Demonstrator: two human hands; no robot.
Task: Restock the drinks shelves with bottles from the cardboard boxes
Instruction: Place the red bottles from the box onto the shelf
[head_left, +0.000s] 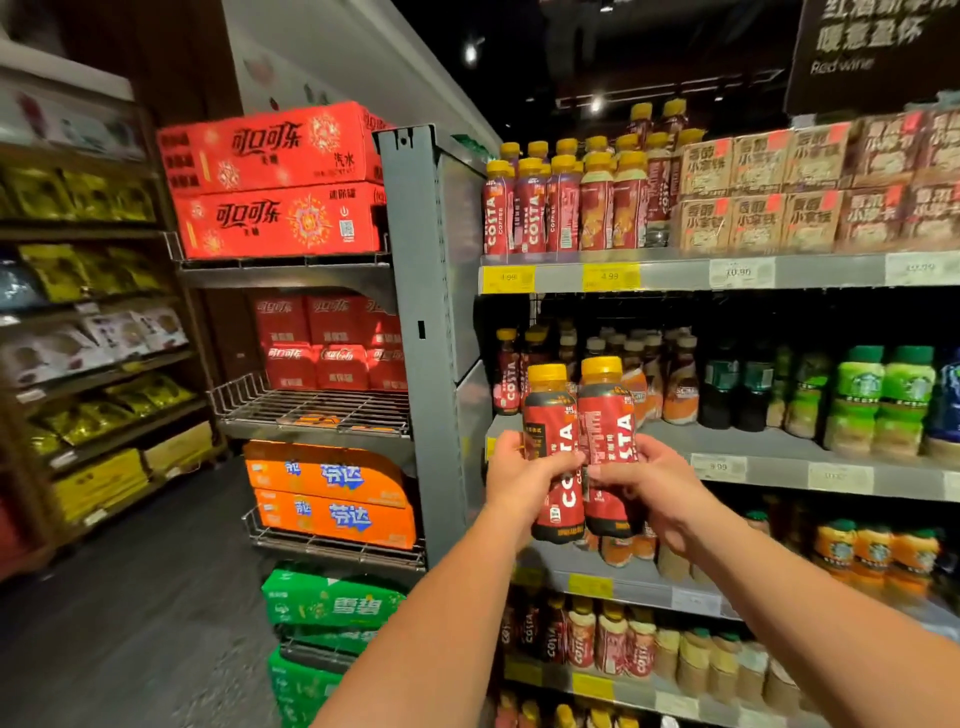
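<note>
I hold two red Costa coffee bottles with yellow caps upright and side by side in front of the second shelf (769, 441). My left hand (522, 475) grips the left bottle (551, 415) around its middle. My right hand (652, 480) grips the right bottle (608, 415) the same way. Behind them on that shelf stand a few Costa bottles (508, 374) at the left end, with bare shelf in front. The top shelf carries a full row of Costa bottles (563, 202). No cardboard box is in view.
Green bottles (883, 400) and dark bottles (737, 384) fill the second shelf to the right. Lower shelves hold more bottles (613, 644). A grey end rack (431, 338) at the left carries red cola cases (275, 182), orange cases (332, 493) and green cases (332, 603). The aisle floor lies left.
</note>
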